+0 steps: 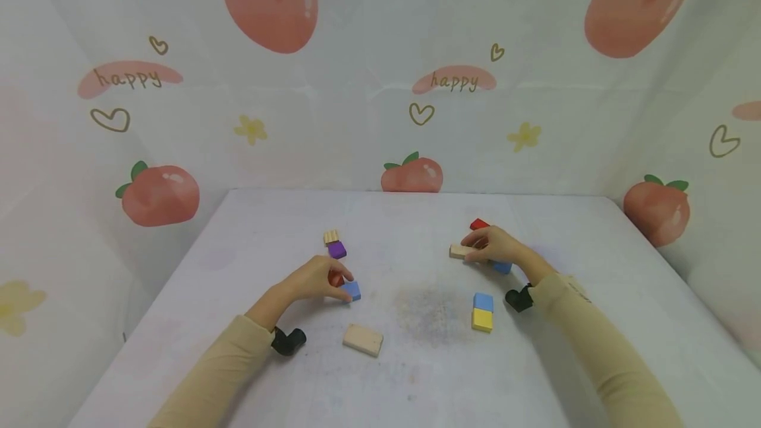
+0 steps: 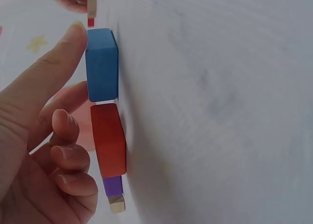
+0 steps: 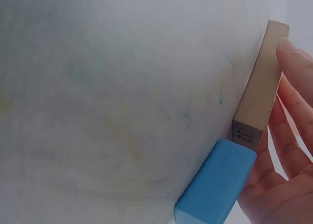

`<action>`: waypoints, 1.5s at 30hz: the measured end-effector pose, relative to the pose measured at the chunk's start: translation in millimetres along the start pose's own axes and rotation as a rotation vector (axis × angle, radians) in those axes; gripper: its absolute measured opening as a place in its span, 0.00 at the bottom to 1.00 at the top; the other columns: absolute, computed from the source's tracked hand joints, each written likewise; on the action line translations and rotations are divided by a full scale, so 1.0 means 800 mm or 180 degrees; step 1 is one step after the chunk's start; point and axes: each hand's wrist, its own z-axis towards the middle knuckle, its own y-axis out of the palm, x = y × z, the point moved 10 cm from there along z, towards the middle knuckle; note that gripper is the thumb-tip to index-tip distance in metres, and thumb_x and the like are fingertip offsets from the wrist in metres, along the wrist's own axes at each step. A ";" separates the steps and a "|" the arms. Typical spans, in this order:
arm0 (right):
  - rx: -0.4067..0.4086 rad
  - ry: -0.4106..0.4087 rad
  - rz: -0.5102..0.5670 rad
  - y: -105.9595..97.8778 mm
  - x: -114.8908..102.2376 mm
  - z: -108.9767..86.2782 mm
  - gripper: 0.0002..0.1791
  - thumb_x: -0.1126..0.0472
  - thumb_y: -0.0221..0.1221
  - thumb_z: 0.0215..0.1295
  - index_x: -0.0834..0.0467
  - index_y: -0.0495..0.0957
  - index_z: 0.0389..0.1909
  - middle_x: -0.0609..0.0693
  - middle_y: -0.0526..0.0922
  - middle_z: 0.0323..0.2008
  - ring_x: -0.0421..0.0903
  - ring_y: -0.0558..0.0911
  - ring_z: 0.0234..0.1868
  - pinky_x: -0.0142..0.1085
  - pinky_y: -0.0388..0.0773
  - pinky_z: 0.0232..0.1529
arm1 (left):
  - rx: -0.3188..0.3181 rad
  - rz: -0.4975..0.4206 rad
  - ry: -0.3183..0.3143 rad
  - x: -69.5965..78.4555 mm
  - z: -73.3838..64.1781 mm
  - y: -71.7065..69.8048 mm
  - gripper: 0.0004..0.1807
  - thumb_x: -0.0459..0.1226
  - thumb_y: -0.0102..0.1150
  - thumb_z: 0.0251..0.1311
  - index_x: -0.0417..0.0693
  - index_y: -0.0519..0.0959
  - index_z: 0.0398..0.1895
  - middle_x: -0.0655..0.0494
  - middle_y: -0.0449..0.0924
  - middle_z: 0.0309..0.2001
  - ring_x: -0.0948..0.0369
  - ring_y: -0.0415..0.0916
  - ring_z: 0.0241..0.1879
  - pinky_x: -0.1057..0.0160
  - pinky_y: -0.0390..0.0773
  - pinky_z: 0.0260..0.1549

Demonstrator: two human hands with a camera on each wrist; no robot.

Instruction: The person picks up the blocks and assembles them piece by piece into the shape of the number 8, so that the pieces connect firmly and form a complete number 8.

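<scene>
In the head view my left hand (image 1: 314,278) pinches a blue block (image 1: 352,290) between thumb and index finger. The left wrist view has the thumb at one end of this blue block (image 2: 102,65) and the index finger behind it. Lined up beyond it are an orange-red block (image 2: 108,141), a purple block (image 1: 337,249) and a small ridged wooden block (image 1: 331,237). My right hand (image 1: 493,245) holds a plain wooden block (image 3: 259,82), numbered 32 on its end, thumb against one face and fingers behind. Another blue block (image 3: 215,182) lies end to end with it.
A red block (image 1: 478,224) lies just beyond the right hand. Nearer, a light blue block (image 1: 483,302) and a yellow block (image 1: 482,320) sit together. A flat wooden block (image 1: 362,339) lies in front of the left hand. Behind the white table (image 1: 416,382) hangs a printed curtain (image 1: 351,117).
</scene>
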 end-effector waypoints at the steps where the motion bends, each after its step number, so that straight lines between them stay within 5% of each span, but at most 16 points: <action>1: -0.0004 0.0022 0.0008 0.001 0.001 0.000 0.21 0.56 0.65 0.56 0.63 0.78 0.48 0.59 0.81 0.46 0.51 0.77 0.45 0.40 0.78 0.45 | -0.0010 0.0001 0.0007 0.000 0.000 0.001 0.19 0.43 0.71 0.45 0.41 0.83 0.38 0.61 0.70 0.20 0.69 0.62 0.23 0.74 0.63 0.23; 17: 0.0036 0.0035 -0.0069 0.002 -0.004 0.001 0.19 0.59 0.66 0.55 0.63 0.79 0.47 0.58 0.81 0.43 0.50 0.76 0.43 0.36 0.77 0.42 | -0.0055 -0.0022 0.0041 0.000 0.000 0.004 0.18 0.43 0.71 0.45 0.40 0.84 0.37 0.62 0.68 0.19 0.70 0.62 0.22 0.74 0.63 0.23; 27: 0.0025 -0.0075 -0.0061 0.002 -0.016 0.000 0.19 0.57 0.66 0.55 0.61 0.80 0.46 0.57 0.82 0.43 0.50 0.77 0.45 0.43 0.77 0.48 | -0.0059 0.0018 -0.0017 -0.002 0.000 0.005 0.19 0.43 0.71 0.46 0.40 0.83 0.38 0.62 0.68 0.19 0.69 0.62 0.23 0.74 0.62 0.23; 33: 0.0043 -0.0217 -0.0071 0.003 -0.027 0.001 0.18 0.57 0.66 0.54 0.61 0.80 0.45 0.57 0.82 0.43 0.51 0.78 0.45 0.48 0.75 0.51 | -0.0061 0.0010 -0.0038 -0.002 0.000 0.005 0.19 0.43 0.71 0.46 0.40 0.83 0.38 0.61 0.68 0.19 0.69 0.62 0.23 0.74 0.62 0.23; 45: -0.0056 -0.0515 0.0065 0.015 -0.060 0.005 0.17 0.59 0.67 0.52 0.61 0.81 0.43 0.55 0.83 0.41 0.47 0.78 0.41 0.42 0.78 0.48 | -0.0072 0.0012 -0.0025 -0.002 0.000 0.004 0.19 0.43 0.70 0.46 0.40 0.83 0.39 0.62 0.68 0.19 0.69 0.62 0.23 0.74 0.62 0.23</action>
